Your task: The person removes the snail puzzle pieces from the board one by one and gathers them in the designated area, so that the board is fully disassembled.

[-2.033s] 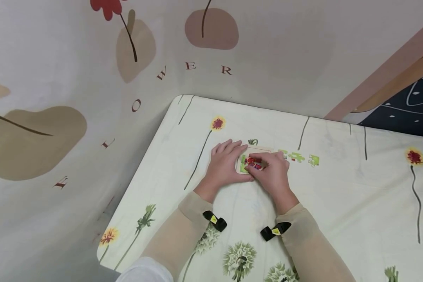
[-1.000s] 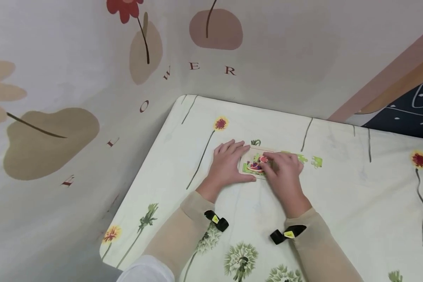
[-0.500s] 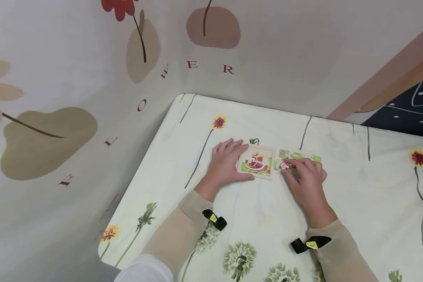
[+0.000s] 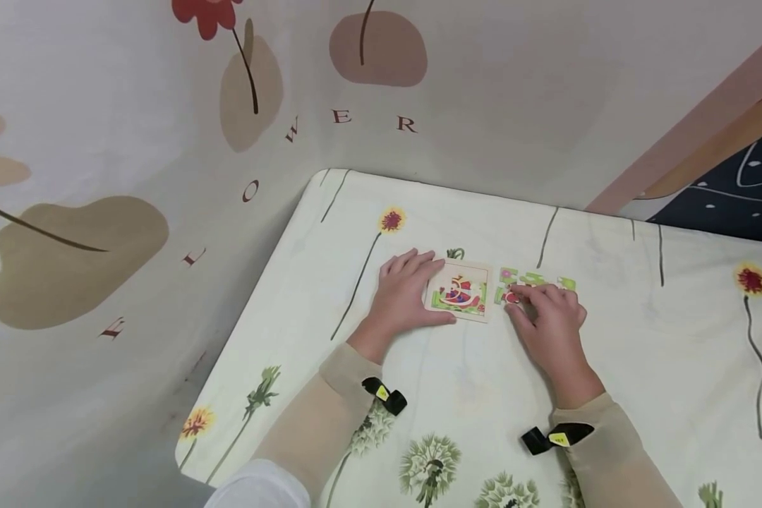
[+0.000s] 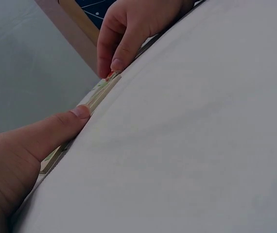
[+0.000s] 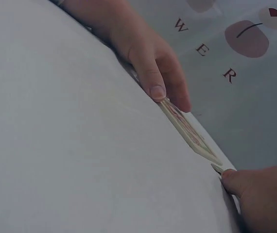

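A small square jigsaw board [image 4: 460, 291] with a pale wooden border lies on the cloth-covered table, its colourful picture partly filled with pieces. My left hand [image 4: 403, 293] holds the board at its left side, thumb along the near edge and fingers at the far edge. Just right of the board, my right hand [image 4: 551, 317] pinches a red and green puzzle piece [image 4: 511, 298] between thumb and forefinger, down at the table. Behind that hand lie loose green puzzle pieces [image 4: 533, 279], partly hidden. In the right wrist view the board [image 6: 189, 127] shows edge-on.
The floral tablecloth [image 4: 660, 353] covers the table, which meets a wall [image 4: 482, 141] with printed shapes and letters. Black wrist cameras [image 4: 384, 395] sit on both sleeves. A dark patterned panel [image 4: 724, 190] stands at the back right.
My right hand has moved right, off the board, carrying a red piece to beside the loose pieces, and has lowered it there. The board's upper area is uncovered. My left hand has stayed put.
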Demonstrator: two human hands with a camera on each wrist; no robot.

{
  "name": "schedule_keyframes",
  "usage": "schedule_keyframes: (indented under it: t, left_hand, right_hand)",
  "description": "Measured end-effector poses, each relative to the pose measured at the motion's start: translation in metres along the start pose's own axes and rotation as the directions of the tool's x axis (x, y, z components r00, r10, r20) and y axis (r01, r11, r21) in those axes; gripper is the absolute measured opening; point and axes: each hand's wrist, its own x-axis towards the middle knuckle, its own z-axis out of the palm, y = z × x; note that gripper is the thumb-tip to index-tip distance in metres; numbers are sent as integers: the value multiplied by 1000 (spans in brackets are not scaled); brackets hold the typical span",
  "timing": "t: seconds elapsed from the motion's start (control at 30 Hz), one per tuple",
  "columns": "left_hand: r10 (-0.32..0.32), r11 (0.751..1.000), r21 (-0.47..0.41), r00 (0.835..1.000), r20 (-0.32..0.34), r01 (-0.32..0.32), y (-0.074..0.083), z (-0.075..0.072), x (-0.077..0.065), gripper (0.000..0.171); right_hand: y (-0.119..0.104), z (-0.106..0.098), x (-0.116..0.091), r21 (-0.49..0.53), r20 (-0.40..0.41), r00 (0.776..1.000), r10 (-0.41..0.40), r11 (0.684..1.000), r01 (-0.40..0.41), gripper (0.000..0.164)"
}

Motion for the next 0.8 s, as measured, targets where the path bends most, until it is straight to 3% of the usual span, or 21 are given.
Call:
schedule_keyframes:
  t: [0.53, 0.8]
  left_hand:
    - [14, 1000, 14, 1000, -20, -14, -2, 3, 2, 106]
    - [12, 1000, 16, 1000, -27, -12, -1, 4, 2, 106]
  right_hand:
    - [-2, 4, 1, 5, -18, 1000, 25, 1000, -25, 35]
    - [-18, 18, 7, 61, -60, 997, -43, 997, 47, 36]
